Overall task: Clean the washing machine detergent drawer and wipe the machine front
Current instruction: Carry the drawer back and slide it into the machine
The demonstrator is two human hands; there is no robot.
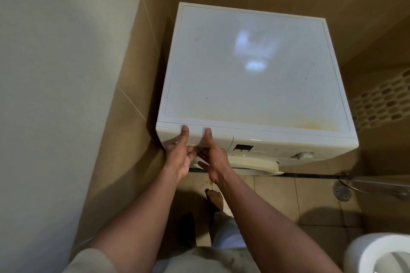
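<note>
A white front-loading washing machine (255, 77) stands in a tiled corner, seen from above. Its detergent drawer (221, 138) sits flush at the top left of the front panel. My left hand (180, 154) and my right hand (211, 157) are side by side on that drawer. Both thumbs press on the top front edge, and the fingers curl under the drawer's handle recess. A display (243, 147) and a round dial (302, 155) lie to the right of the drawer. The door (255, 166) bulges out below.
Yellowish stains mark the lid's front edge (310, 125). A tiled wall stands close on the left (131, 117). On the floor are a drain (341, 191) and a hose (310, 176) to the right. A white toilet (381, 255) is at bottom right. My foot (215, 198) stands before the machine.
</note>
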